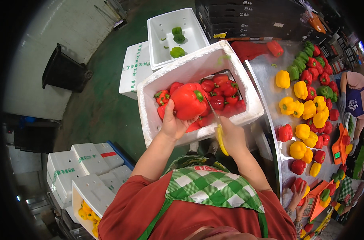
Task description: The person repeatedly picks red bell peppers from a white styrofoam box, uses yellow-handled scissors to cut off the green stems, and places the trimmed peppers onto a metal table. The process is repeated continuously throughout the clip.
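My left hand (172,125) is closed round a large red bell pepper (184,103), its green stem end facing right. In my right hand (232,136) are scissors (220,141) with yellow handles. Their blades point up beside the pepper's stem; whether they touch it I cannot tell. Both hands are above a white foam box (166,78), where several red bell peppers (217,102) lie. Part of the box's contents is hidden behind the held pepper and my hands.
To the right, a metal table (266,86) bears red, yellow and green peppers and orange scales (340,144); other people's hands (297,196) work there. Beyond my box stands another foam box (160,56) with green peppers. Foam boxes (66,178) are stacked lower left; a black bin (64,72) stands upper left.
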A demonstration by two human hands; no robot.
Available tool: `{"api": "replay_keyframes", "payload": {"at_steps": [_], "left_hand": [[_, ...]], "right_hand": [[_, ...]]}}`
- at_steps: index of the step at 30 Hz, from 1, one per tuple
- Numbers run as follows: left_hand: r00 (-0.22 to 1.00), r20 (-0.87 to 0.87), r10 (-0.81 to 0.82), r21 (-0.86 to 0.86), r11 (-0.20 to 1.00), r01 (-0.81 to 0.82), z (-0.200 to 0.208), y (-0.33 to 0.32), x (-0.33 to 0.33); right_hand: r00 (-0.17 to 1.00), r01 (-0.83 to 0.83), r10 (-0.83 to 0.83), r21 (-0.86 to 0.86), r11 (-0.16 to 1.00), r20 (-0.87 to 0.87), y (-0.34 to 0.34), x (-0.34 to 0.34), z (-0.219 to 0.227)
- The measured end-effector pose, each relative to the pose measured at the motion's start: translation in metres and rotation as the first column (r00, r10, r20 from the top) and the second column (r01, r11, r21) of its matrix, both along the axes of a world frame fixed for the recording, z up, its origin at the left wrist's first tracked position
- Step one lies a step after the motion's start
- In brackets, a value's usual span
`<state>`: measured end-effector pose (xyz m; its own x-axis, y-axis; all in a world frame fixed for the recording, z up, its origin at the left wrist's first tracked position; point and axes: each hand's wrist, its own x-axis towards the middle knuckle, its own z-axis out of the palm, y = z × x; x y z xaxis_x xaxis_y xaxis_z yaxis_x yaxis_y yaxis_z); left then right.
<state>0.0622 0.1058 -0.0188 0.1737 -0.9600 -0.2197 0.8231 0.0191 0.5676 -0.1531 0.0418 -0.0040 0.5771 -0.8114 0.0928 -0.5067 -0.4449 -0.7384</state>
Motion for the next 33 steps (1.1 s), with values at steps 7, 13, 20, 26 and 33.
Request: {"api": "replay_keyframes", "payload": {"at_steps": [7, 13, 20, 26, 33], "left_hand": [[0.780, -0.352, -0.517, -0.310, 0.851, 0.425, 0.001, -0.017, -0.014], [0.863, -0.162, -0.478, 0.017, 0.873, 0.487, 0.024, -0.039, -0.060], [0.627, 0.769, -0.124, -0.162, 0.911, 0.378, 0.041, -0.071, -0.089], [0.746, 0.582, -0.325, -0.009, 0.914, 0.405, 0.026, -0.099, -0.099], [0.626, 0.779, 0.020, 0.032, 0.997, -0.072, -0.053, -0.109, 0.009]], "right_hand": [[0.879, -0.131, -0.048, 0.336, 0.933, 0.475, -0.027, -0.028, -0.002], [0.799, -0.092, 0.013, 0.101, 0.991, 0.601, -0.026, -0.026, 0.009], [0.815, 0.199, -0.161, -0.008, 0.980, 0.556, -0.025, -0.053, 0.006], [0.765, 0.312, -0.298, 0.076, 0.947, 0.571, -0.032, -0.096, 0.010], [0.410, 0.902, -0.776, -0.083, 0.424, 0.479, -0.099, -0.275, -0.009]]}}
